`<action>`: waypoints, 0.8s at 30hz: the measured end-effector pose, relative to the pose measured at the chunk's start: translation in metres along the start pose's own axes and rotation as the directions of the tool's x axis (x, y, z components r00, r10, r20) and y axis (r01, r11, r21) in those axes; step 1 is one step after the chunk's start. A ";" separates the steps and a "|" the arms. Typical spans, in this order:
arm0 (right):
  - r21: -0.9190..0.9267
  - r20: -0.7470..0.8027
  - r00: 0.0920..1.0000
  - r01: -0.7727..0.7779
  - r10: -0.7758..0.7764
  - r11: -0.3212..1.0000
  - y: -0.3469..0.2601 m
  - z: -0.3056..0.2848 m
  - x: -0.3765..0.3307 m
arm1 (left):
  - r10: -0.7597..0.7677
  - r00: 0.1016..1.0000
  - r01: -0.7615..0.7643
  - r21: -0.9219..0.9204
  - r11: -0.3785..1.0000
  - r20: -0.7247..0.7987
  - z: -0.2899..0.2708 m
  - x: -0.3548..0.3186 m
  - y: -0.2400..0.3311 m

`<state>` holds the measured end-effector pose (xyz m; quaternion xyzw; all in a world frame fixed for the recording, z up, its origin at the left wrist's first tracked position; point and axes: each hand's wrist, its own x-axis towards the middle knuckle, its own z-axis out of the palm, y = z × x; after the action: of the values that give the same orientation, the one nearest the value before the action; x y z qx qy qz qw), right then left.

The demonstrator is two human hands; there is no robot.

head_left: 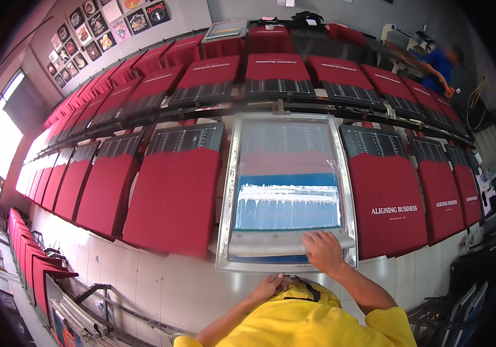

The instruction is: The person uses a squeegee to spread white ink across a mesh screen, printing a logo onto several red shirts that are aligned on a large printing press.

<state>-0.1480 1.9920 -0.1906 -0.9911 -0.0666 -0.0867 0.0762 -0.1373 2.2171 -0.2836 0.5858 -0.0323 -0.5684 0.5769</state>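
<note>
A metal-framed printing screen point(223, 191) lies over a shirt board right in front of me. White ink point(288, 192) is smeared in a streaky band across its blue stencil area. My right hand point(322, 250) is closed on the right part of a long grey squeegee point(265, 243), which spans the screen near its front end. Below the screen's front edge, close to my waist, my left hand point(273, 285) has its fingers curled together; what they hold, if anything, is hidden. Faint lettering shows through the mesh.
Red shirts on boards stand in rows: a plain one point(172, 196) to my left, a printed one point(384, 185) to my right. A dark rail point(201, 111) runs behind the screen. Another framed screen point(225, 30) lies farther back. A person in blue point(440, 63) is at far right.
</note>
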 end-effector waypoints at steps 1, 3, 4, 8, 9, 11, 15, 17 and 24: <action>-0.018 -0.035 0.999 0.007 -0.008 1.000 0.009 0.005 0.013 | -0.014 1.000 0.013 -0.044 0.999 -0.019 0.002 0.002 -0.004; -0.052 -0.081 0.997 0.011 -0.015 0.999 0.028 0.014 0.034 | -0.040 0.998 0.033 -0.128 0.991 -0.052 0.004 0.006 -0.009; -0.070 -0.092 0.996 0.008 -0.014 0.997 0.038 0.019 0.043 | -0.043 0.997 0.037 -0.104 0.994 -0.065 0.005 0.006 -0.007; -0.114 -0.124 0.992 -0.020 0.005 0.993 0.065 0.044 0.065 | -0.031 0.993 0.021 -0.079 0.997 -0.117 0.010 -0.003 -0.001; -0.118 -0.145 0.989 -0.026 0.008 0.993 0.068 0.049 0.067 | -0.016 0.992 0.005 -0.087 0.996 -0.127 0.010 -0.003 -0.005; -0.126 -0.127 0.992 -0.004 -0.012 0.992 0.074 0.054 0.065 | -0.044 0.991 0.032 -0.100 0.995 -0.127 0.009 -0.002 -0.004; -0.075 0.024 0.999 -0.029 0.031 0.997 0.079 0.046 0.077 | -0.132 0.987 0.110 -0.217 0.970 -0.092 0.004 0.002 -0.011; 0.026 0.164 0.981 -0.112 0.106 0.993 0.090 0.030 0.100 | -0.108 0.992 0.089 -0.240 0.967 -0.064 0.001 0.004 -0.014; 0.223 0.724 0.661 -0.497 0.199 0.839 0.141 0.007 0.158 | -0.123 0.986 0.159 -0.408 0.899 0.114 -0.005 0.004 -0.008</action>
<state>0.0279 1.8743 -0.1886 -0.9087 0.0898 0.3105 0.2642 -0.1375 2.2202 -0.2934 0.4256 0.1071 -0.6271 0.6435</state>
